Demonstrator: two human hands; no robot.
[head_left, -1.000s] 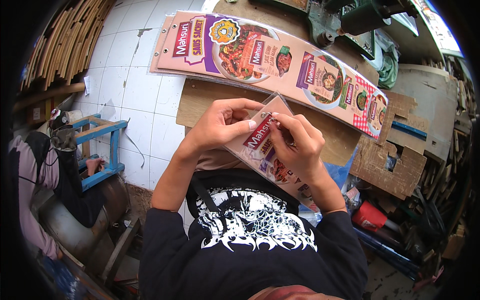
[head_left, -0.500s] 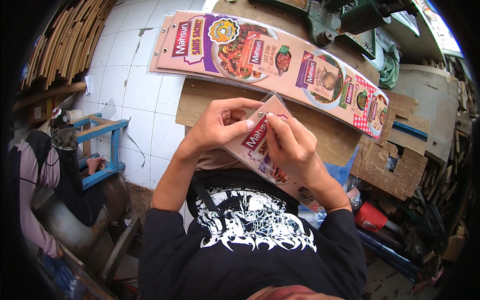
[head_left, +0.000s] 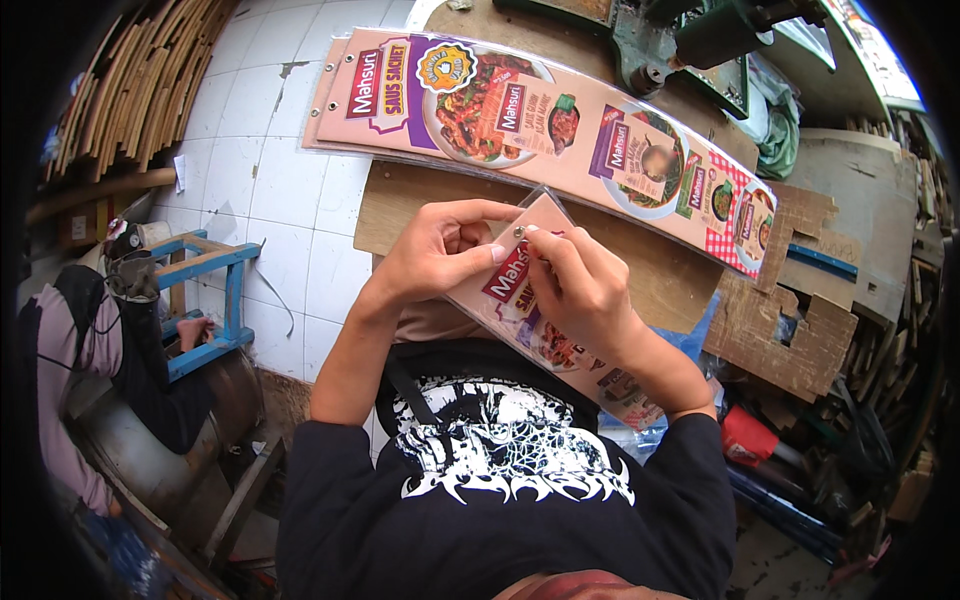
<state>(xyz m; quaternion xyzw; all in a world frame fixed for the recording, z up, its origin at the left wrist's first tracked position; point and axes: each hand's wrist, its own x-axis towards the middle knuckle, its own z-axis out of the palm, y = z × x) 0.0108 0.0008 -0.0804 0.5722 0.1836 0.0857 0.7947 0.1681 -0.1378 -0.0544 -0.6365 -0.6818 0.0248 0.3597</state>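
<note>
A pink printed plastic-covered strip (head_left: 575,345) slants across my lap, its upper corner pointing away from me. My left hand (head_left: 435,255) grips its left edge between thumb and bent fingers. Close to that upper end sits a small metal eyelet (head_left: 519,232), pinched at its side by the fingertips of my right hand (head_left: 585,285). The curled right fingers hide part of the strip's print. Just beyond, a stack of larger matching pink strips (head_left: 570,120) lies on the wooden bench, with metal eyelets along its left end.
A green metal press (head_left: 690,50) stands at the far right of the wooden bench (head_left: 420,215). Cut brown boards (head_left: 790,330) lie to the right. At left are a blue-framed stool (head_left: 215,260), another person's bare foot (head_left: 193,332) and stacked wood strips (head_left: 130,85).
My right fingertips and the eyelet have shifted very slightly left on the strip. Both hands keep their hold; the view has tilted a little.
</note>
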